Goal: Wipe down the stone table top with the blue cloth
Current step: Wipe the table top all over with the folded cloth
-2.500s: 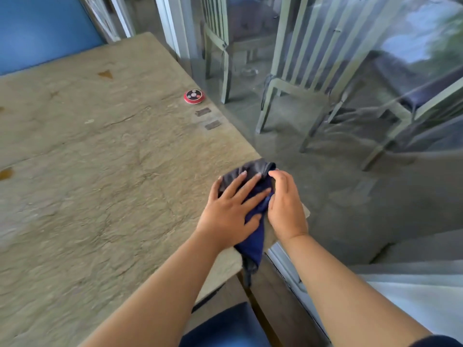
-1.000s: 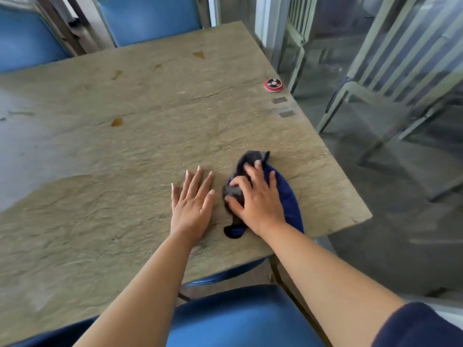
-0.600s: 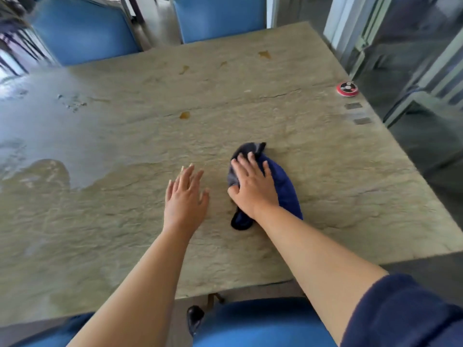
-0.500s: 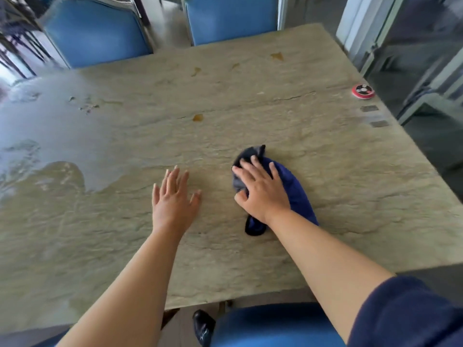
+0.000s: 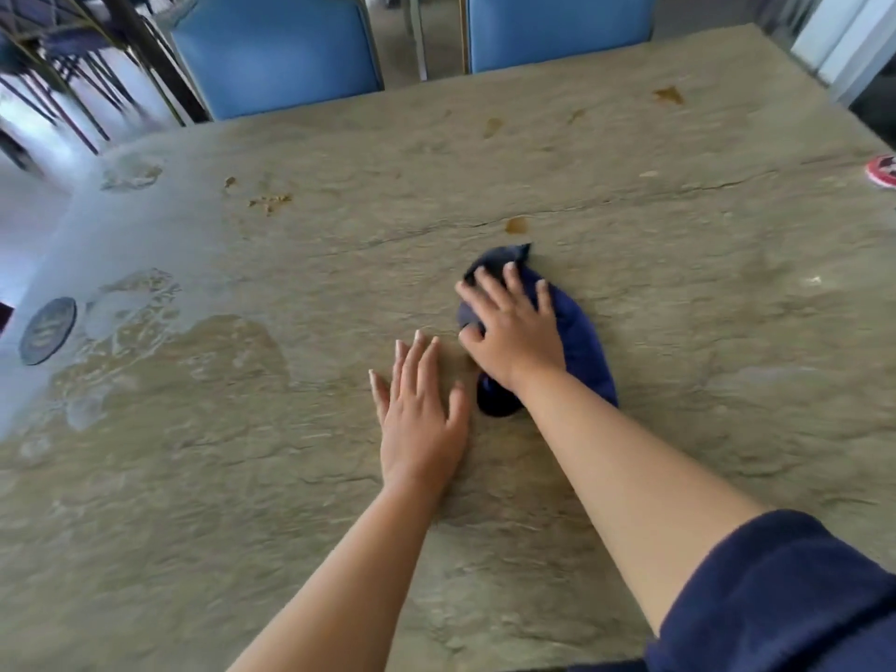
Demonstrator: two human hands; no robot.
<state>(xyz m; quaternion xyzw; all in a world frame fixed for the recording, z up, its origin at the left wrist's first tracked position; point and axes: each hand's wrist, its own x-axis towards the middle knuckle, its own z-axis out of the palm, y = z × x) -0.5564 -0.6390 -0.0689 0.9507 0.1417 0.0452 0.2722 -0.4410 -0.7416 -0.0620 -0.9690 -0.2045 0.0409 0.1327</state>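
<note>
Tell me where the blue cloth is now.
The blue cloth lies mid-table, right of centre, under the right hand, just below a brown stain.

Right arm: dark navy sleeve, pushed up above the forearm. Left arm: bare, no sleeve visible. Fingernails: long.

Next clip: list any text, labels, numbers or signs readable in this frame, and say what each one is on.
No text can be read here.
Dark round disc at the table's left edge: faint light markings, too blurred to read.
Red round disc at the right edge: a black and white pattern, cut off by the frame, no legible letters.
Blue cloth, stone table top and blue chairs: no print visible.
</note>
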